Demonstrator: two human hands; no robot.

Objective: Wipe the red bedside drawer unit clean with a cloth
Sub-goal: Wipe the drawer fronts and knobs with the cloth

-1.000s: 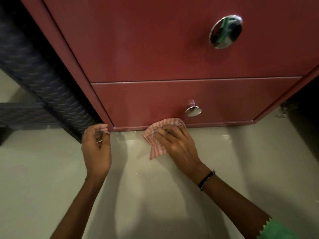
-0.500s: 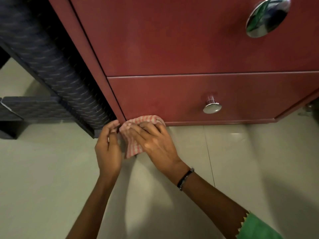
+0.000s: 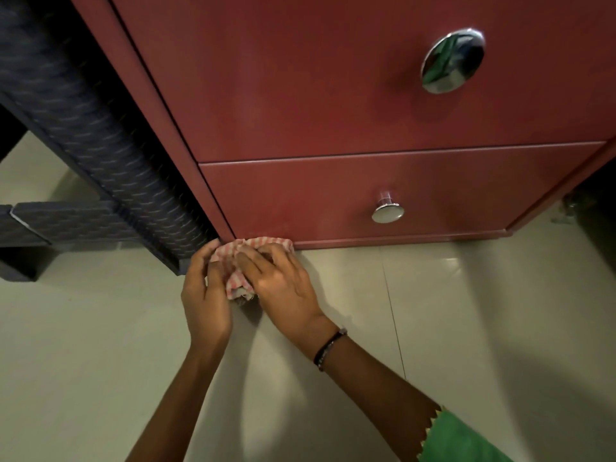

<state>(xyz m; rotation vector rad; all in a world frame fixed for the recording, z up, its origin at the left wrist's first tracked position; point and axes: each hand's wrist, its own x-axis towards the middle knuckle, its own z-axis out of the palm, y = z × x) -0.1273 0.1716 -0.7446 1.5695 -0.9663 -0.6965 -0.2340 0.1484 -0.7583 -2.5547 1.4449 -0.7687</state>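
Cloth: while my fingers bunch it up, the pink-checked cloth sits pressed to the bottom left corner of the red drawer unit, about 12 o'clock from my knuckles, with a loose tail hanging down between my palms.
Right hand: my right hand lies on top of the cloth, fingers spread and bent over it, pushing it into the base strip.
Left hand: my left hand comes in at 9 o'clock of the cloth, fingers curled round its edge, pinning it at the corner.
Feel: soft, light, limp, I judge; it crumples and slips unless I keep weight on it, so I hold the wad, not the tail.
Unit: stiff and smooth-fronted, likely heavy enough to stay put under pressure.
Knobs: a small chrome knob at 2 o'clock, a large one higher, both well apart from my hands.
Floor: pale tile, which looks glossy.
Neighbour: dark woven furniture just beside the unit at 10 o'clock.
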